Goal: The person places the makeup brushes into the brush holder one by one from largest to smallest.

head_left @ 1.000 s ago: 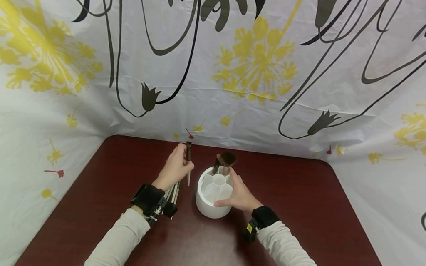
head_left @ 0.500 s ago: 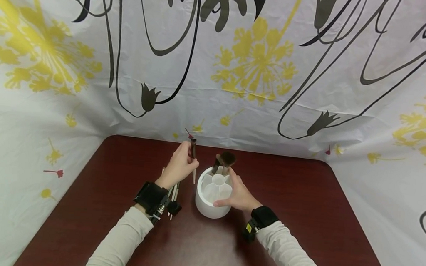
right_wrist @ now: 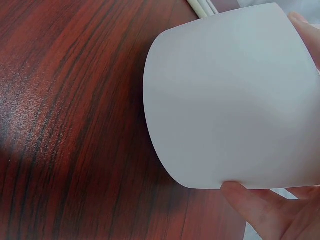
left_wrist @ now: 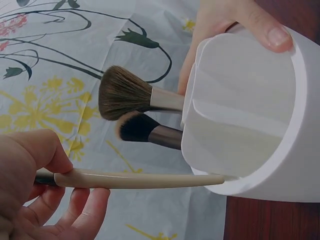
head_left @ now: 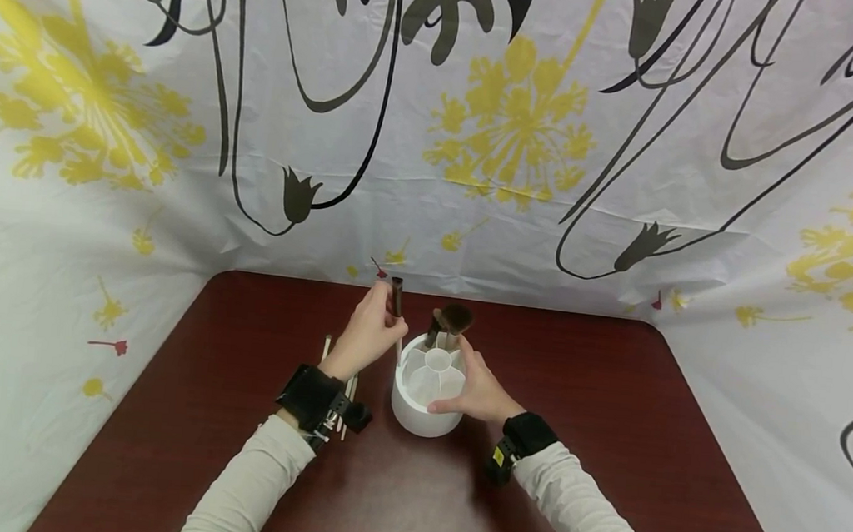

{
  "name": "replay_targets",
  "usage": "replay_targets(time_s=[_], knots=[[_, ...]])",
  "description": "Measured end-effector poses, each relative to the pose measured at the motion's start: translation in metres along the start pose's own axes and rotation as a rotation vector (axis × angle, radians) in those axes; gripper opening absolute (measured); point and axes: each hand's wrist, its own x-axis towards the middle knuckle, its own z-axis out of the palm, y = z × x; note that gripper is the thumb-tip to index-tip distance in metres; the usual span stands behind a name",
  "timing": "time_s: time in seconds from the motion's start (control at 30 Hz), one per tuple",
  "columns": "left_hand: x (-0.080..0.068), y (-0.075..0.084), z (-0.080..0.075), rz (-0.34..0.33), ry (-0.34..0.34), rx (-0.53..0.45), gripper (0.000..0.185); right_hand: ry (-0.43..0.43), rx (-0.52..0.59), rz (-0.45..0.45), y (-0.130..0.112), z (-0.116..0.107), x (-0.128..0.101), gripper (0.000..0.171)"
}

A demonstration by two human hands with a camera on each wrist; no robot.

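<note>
My left hand point(head_left: 370, 333) pinches a makeup brush point(left_wrist: 135, 180) with the bristles up and the pale, tapered handle pointing down. In the left wrist view the handle's end overlaps the rim of a round white brush holder point(head_left: 423, 421). That holder has petal-shaped compartments around a central ring. Two makeup brushes stand at its far side: a wide fluffy brush point(left_wrist: 125, 94) and a smaller dark, tan-tipped brush point(left_wrist: 139, 128). My right hand point(head_left: 490, 395) grips the holder from the right, thumb near the front of the rim and fingers behind.
Several more pale-handled brushes point(head_left: 348, 402) lie on the dark red wooden table point(head_left: 407, 507), partly hidden under my left wrist. A white patterned cloth point(head_left: 407, 131) hangs right behind the table's far edge.
My left hand has moved right with its brush, from over the lying brushes to the holder's left rim. My right hand and the holder have stayed put.
</note>
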Motion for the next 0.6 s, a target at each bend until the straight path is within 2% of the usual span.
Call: replay_targets(time_s=[0.4, 0.6], knots=[[0.0012, 0.0075, 0.004, 0.017, 0.018, 0.022, 0.027, 0.003, -0.001, -0.011, 0.0004, -0.0006, 0.0006, 0.126], [0.001, 0.0067, 0.0056, 0.011, 0.004, -0.005, 0.027, -0.001, 0.006, -0.012, 0.0006, -0.0002, 0.0008, 0.126]])
